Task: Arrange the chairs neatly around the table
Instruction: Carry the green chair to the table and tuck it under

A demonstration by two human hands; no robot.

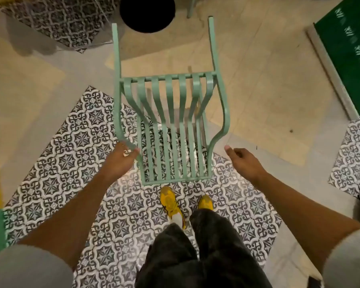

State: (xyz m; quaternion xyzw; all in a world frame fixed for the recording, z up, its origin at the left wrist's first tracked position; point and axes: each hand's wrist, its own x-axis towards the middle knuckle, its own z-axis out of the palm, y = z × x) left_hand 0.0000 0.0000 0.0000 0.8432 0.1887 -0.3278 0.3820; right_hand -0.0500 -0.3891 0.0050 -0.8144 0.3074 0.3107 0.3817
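Observation:
A mint-green metal chair (170, 113) with curved slats stands right in front of me, seen from above, its backrest toward me and its armrests reaching away. My left hand (123, 159) is closed around the left side of the chair's back frame. My right hand (241, 161) hovers just right of the chair's back, fingers loosely curled, holding nothing and apart from the frame. A dark round table base or top (147, 13) shows at the top centre, beyond the chair.
Patterned grey-and-white tiles (71, 163) cover the floor under me, with plain beige floor beyond. A green panel (349, 55) lies at the upper right. Another mint chair leg (190, 7) stands near the table. My yellow shoes (170, 202) are just behind the chair.

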